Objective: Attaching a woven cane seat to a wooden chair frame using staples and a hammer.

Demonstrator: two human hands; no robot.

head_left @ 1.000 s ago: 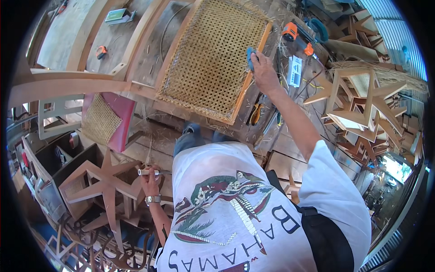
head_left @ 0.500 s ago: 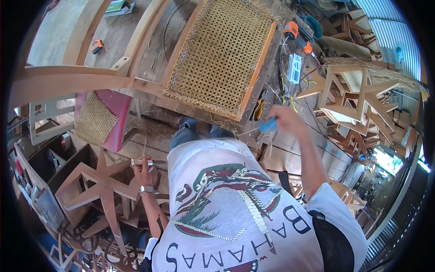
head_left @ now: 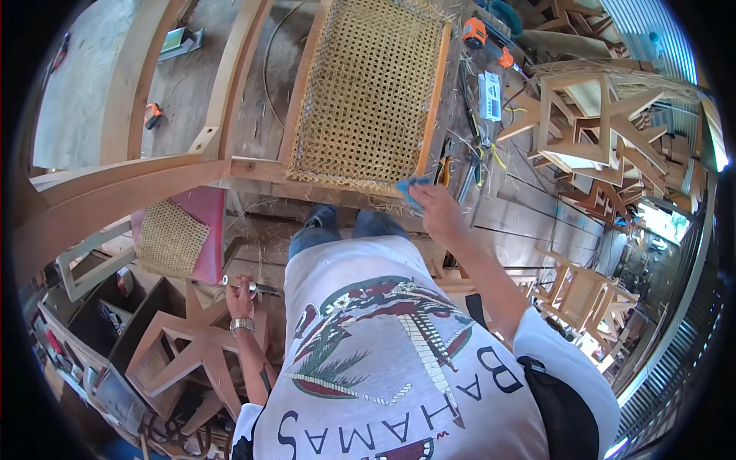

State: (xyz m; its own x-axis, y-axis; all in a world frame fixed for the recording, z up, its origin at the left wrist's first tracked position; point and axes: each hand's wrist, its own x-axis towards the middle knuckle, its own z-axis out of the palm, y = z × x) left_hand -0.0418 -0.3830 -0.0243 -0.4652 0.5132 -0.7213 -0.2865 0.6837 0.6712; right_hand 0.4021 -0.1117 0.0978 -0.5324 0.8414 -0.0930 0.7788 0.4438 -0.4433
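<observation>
A wood-framed woven cane panel (head_left: 368, 96) lies on the workbench in front of me, its lower edge ragged with loose strands. My right hand (head_left: 445, 217) is closed on a blue-handled tool (head_left: 415, 193) at the panel's near right corner. Motion blur hides the tool's tip; its thin shaft showed earlier. Low on the left, my left hand (head_left: 241, 299) grips a tool (head_left: 264, 289) with a pale round handle end and a dark blade; its exact kind is unclear.
Pliers (head_left: 444, 167), a white-and-blue box (head_left: 489, 96) and an orange tool (head_left: 474, 32) lie right of the panel. A tape measure (head_left: 153, 116) sits among wooden frame bars (head_left: 126, 84) at left. Star-shaped wooden frames (head_left: 192, 341) stand lower left, others (head_left: 579, 119) right.
My right hand has moved left and inward, bringing the blue-handled tool to the panel's corner. My left hand keeps its grip and sits slightly lower. The whole view has shifted a little.
</observation>
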